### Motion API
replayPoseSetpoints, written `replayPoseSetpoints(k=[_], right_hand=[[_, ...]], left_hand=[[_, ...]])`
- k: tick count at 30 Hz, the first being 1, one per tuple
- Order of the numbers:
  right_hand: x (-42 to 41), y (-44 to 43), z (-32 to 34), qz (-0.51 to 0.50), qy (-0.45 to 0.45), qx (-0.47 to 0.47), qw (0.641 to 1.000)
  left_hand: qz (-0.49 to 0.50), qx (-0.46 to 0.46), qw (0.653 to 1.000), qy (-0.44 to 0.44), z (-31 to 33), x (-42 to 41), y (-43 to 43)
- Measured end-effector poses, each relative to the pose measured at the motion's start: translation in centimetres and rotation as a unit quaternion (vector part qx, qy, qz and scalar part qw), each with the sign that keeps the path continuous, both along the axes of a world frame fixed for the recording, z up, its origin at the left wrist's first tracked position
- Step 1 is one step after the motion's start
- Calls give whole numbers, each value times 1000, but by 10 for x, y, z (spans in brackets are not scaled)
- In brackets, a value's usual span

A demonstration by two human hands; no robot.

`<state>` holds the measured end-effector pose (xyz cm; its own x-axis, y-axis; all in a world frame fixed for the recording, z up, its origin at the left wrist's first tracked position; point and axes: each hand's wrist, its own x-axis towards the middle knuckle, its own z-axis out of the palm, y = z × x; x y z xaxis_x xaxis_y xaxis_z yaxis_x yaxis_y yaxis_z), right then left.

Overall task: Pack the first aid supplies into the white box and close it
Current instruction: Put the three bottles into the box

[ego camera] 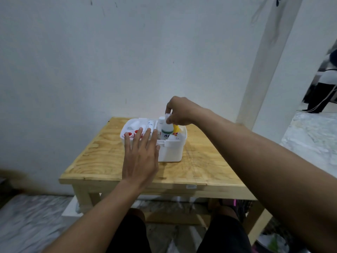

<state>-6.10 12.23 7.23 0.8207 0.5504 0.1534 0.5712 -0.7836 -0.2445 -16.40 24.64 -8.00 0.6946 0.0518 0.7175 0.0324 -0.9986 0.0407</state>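
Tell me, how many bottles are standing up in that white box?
3 that I can see: a clear bottle held by the right hand, a white one to its left, a yellow one to its right. The hands may hide others.

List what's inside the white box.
In the white box: clear bottle pinched by the right hand, yellow bottle, red-capped items. Left hand hides more.

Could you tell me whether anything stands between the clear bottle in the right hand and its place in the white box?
Nothing visible does. The right hand grips the clear bottle by its top, already standing in the white box's right compartment between a white bottle and a yellow item. The left hand covers only the left side.
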Motion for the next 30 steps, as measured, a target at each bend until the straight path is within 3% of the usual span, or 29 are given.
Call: replayPoseSetpoints(k=[11,17,23,30], right_hand=[[1,7,-11,-11,53,-51,997],[2,6,3,-36,95,5,995],[15,-4,11,-63,47,53,996],[42,-11,5,-108,59,113,986]], left_hand=[[10,3,1000,16,1,0,0],[-4,-35,999,19,12,0,-2],[-27,-95,995,6,47,17,8],[-66,-220,971,68,87,57,49]])
